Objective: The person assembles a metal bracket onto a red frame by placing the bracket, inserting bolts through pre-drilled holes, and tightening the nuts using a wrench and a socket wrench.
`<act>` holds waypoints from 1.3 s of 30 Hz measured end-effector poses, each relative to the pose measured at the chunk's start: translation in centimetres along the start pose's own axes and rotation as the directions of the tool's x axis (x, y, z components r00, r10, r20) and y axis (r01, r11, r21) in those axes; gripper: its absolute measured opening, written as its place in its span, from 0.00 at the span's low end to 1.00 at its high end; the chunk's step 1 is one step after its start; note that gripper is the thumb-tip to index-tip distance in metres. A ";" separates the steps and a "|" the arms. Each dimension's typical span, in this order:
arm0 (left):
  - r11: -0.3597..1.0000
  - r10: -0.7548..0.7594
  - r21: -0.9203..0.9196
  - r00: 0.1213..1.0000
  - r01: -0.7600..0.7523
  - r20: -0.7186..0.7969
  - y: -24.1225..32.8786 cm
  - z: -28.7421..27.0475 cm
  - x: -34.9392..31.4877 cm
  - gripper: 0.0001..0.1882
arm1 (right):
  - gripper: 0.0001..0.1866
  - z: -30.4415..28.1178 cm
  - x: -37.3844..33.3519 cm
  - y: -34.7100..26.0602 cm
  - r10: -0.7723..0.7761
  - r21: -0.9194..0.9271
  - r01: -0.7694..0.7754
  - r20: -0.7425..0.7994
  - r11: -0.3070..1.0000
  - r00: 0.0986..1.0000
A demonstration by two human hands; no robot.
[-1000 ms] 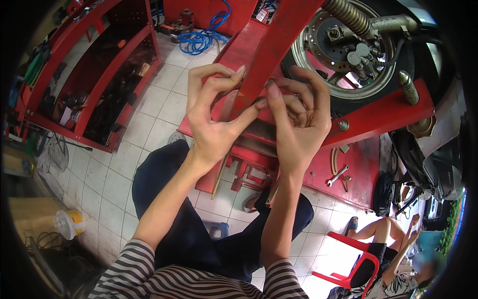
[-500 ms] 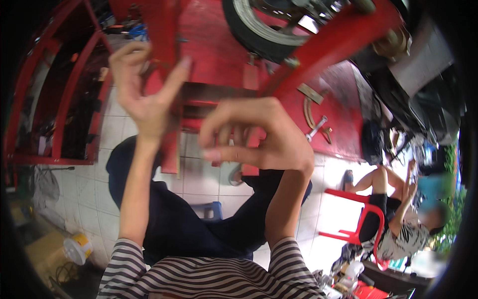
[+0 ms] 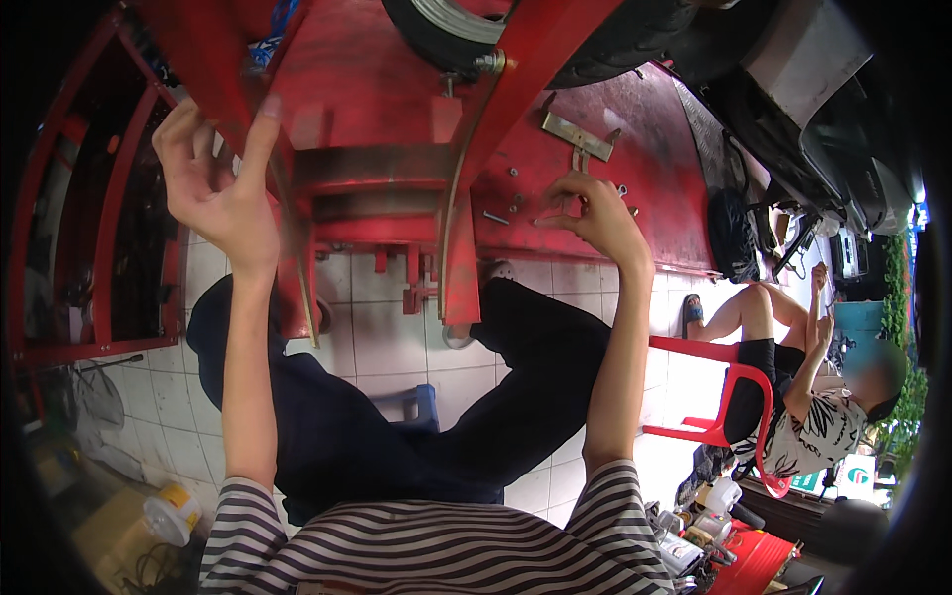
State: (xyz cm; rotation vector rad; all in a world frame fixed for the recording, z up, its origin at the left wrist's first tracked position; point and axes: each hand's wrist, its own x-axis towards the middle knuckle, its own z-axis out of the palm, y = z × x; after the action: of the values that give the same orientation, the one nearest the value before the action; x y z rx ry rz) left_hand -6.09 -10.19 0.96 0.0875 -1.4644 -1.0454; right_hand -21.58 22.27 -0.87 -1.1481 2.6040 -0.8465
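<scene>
My left hand [image 3: 223, 203] is at the left upright bar [image 3: 213, 69] of a red metal frame. Its thumb lies at one side and the fingers curl behind the bar, so their tips are hidden. My right hand [image 3: 607, 223] is over the red platform [image 3: 674, 178], fingers bent, thumb and forefinger apart with nothing visible between them. Just left of it lie a bolt [image 3: 496, 218] and small nuts [image 3: 514, 172]. Beyond its fingers is a flat metal bracket [image 3: 577, 137]. The hand covers part of the tools beneath it.
A motorcycle wheel [image 3: 446, 45] stands on the platform behind the frame's right bar [image 3: 535, 59]. At left is a red rack [image 3: 139, 188]. A person [image 3: 793, 377] sits in a red chair [image 3: 709, 431] at right. A white tub [image 3: 171, 516] is at lower left.
My right hand has moved right, from in front of the frame to above the platform. My left hand stays by the left bar. The view has shifted, with the frame now further left.
</scene>
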 end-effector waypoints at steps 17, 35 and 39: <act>0.999 -0.040 -0.020 0.999 0.040 0.014 0.0 0.1 -0.3 0.23 | 0.12 0.3 0.7 2.3 0.032 0.041 -0.039 0.170 0.998 0.985; 0.973 -0.206 -0.080 0.973 0.214 0.105 1.2 -0.3 -0.8 0.24 | 0.08 -1.1 -1.5 -11.9 -0.413 0.747 0.040 0.321 0.663 0.852; 0.972 -0.207 -0.088 0.973 0.216 0.101 1.0 -0.3 -0.7 0.24 | 0.11 -0.8 3.9 -20.1 -0.528 0.503 0.380 0.189 0.776 0.828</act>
State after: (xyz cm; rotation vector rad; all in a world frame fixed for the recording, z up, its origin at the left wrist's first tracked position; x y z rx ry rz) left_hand -5.12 -9.30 1.00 0.1291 -1.5064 -1.3083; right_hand -12.05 8.88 11.39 -1.6357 1.7463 -1.1550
